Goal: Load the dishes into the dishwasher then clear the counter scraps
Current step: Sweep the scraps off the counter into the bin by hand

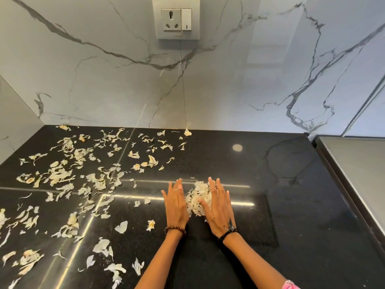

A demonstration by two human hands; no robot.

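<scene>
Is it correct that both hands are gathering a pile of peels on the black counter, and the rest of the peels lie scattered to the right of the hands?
Not quite. The head view shows the left hand and right hand around the pile of peels on the black counter, but the scattered peels lie to the left of the hands.

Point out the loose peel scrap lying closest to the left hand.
The small yellowish scrap on the black counter, just left of the left hand's wrist; the other loose scraps lie farther left.

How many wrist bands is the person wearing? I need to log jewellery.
2: a brown beaded bracelet on the left wrist, and a black band on the right wrist. Both wrists lie over the black counter.
</scene>
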